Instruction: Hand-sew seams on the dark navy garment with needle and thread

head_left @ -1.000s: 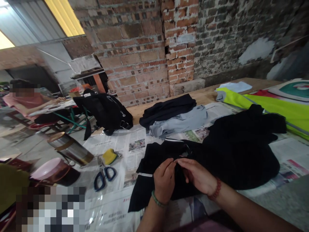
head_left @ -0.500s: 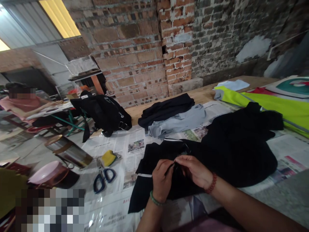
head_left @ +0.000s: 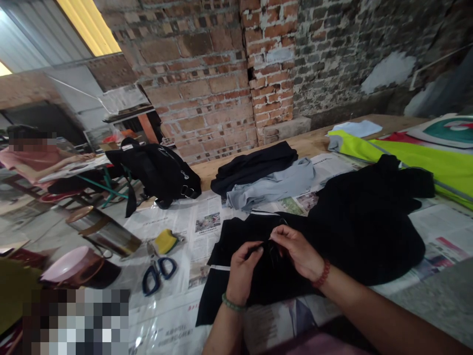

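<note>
A black garment (head_left: 225,291) with white trim lies spread in front of me, partly under my hands. My left hand (head_left: 242,271), with a green bead bracelet at the wrist, pinches a small raised fold of it between thumb and fingers. At the other end of this fold, the fingertips of my right hand (head_left: 297,251) are pressed together, a red bead bracelet on that wrist. Anything smaller between those fingertips is too fine to make out. Blue-handled scissors (head_left: 158,273) lie left of the garment, beside a yellow piece (head_left: 166,241).
Newspaper (head_left: 177,305) covers the table. A steel flask (head_left: 105,231), a pink-lidded pot (head_left: 79,266) and a black bag (head_left: 158,172) stand left. Folded grey cloth (head_left: 271,182), a hi-vis garment (head_left: 406,160) and an iron (head_left: 451,130) lie farther back. A person (head_left: 33,158) sits far left.
My hands have drawn slightly apart. The right fingertips have risen a little, and the left hand has shifted left, with the black fold now stretched between them.
</note>
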Demonstrator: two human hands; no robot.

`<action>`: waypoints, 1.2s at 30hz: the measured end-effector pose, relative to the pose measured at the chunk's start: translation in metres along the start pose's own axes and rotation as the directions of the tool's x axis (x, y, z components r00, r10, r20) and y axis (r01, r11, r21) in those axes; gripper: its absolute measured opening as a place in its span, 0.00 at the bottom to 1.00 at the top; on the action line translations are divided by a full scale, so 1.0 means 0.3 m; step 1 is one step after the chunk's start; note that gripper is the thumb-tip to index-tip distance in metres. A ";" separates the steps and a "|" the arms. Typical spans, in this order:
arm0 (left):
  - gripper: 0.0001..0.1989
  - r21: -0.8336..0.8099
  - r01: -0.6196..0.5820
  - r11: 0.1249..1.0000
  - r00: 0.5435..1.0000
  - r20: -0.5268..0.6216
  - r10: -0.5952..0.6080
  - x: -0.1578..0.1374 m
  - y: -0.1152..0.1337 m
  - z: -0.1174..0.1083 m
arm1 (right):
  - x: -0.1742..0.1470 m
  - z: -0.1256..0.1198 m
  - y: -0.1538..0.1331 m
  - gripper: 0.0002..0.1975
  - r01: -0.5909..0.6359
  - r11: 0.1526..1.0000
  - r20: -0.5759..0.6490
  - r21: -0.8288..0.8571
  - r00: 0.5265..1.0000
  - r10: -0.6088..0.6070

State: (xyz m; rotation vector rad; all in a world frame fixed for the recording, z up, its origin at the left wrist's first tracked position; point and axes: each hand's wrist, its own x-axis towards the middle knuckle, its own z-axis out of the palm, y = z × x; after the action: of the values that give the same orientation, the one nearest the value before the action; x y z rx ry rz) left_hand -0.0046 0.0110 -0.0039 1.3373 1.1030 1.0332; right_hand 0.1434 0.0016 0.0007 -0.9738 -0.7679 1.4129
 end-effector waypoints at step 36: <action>0.10 -0.146 0.012 0.989 0.994 -0.105 -0.027 -0.010 -0.011 0.031 | 0.158 -0.077 -0.144 0.05 -0.060 0.961 0.112 0.271 0.993 0.031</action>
State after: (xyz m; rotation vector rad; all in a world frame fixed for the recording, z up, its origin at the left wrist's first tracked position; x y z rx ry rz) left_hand 0.0038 0.0062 -0.0077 1.1642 1.0958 1.1596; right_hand 0.1854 0.0502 0.0239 -0.7091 -0.6093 1.5742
